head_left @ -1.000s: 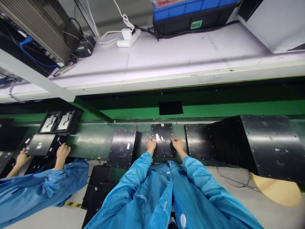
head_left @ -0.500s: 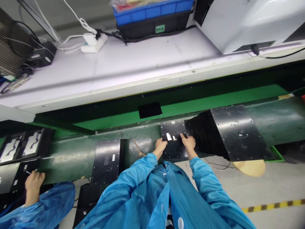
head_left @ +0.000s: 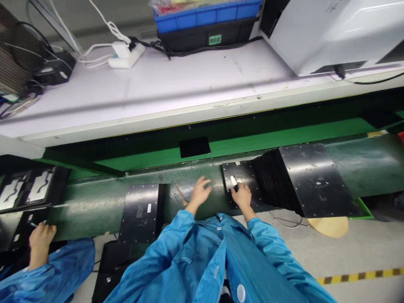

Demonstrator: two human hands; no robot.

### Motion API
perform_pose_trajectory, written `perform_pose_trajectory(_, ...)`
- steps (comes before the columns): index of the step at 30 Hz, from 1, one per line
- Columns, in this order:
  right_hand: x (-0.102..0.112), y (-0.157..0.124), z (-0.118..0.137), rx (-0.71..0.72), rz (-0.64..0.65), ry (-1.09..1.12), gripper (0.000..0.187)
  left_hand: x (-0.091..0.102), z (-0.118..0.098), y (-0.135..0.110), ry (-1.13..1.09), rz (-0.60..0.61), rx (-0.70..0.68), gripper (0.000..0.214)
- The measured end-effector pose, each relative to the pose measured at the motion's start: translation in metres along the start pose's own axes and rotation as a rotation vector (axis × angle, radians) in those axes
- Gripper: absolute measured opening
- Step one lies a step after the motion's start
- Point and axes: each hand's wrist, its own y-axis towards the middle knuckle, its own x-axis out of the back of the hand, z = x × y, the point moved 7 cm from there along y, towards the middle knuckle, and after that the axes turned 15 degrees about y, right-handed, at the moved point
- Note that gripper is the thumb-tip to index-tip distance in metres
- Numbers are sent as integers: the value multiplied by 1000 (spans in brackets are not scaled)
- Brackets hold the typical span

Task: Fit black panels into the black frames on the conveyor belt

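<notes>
My left hand [head_left: 200, 193] is over the green work surface [head_left: 94, 200], left of the nearest black plate, its fingers apart and nothing in them. My right hand [head_left: 242, 198] rests on that black plate [head_left: 249, 170], beside a small white label [head_left: 233, 180]. Its fingers are curled around a small dark spot that I cannot make out. Screws line the plate's edges. Directly right of it lies a stack of thin black sheets [head_left: 276, 179], followed by a larger black plate [head_left: 318, 179] with screws along its sides.
Another screwed black plate [head_left: 140, 210] lies to the left. At far left is a co-worker's hand [head_left: 42, 240] near black units with silvery insides [head_left: 38, 187]. A white shelf [head_left: 189, 84] runs above, bearing a blue bin [head_left: 208, 16], a power strip [head_left: 126, 59] and a white machine [head_left: 334, 38].
My left hand has let go of the black plate's left edge and moved left, its fingers spreading. My right hand has shifted toward the label. The plate sits slightly farther right.
</notes>
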Motion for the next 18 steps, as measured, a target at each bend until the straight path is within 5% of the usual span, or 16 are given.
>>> perform_pose_trajectory(2,-26,-13,18,73,116,130,46,109,59,-29,300,-334,117,36)
perform_pose_trajectory(4,-64,-28,41,64,318,312,31,205,132,-73,553,-582,472,42)
perform_pose_trajectory(6,-110,-50,71,-19,561,501,20,260,199,-117,628,-607,871,58)
perform_pose_trajectory(8,-155,-77,109,-101,781,646,17,272,238,-143,621,-511,1043,74)
perform_pose_trajectory(10,-192,-107,148,-164,940,729,25,262,246,-149,637,-473,1034,80)
perform_pose_trajectory(14,-236,-157,209,-239,1096,862,52,224,216,-140,695,-559,985,76)
perform_pose_trajectory(18,-228,-165,227,-322,1017,1147,60,183,170,-122,697,-547,870,78)
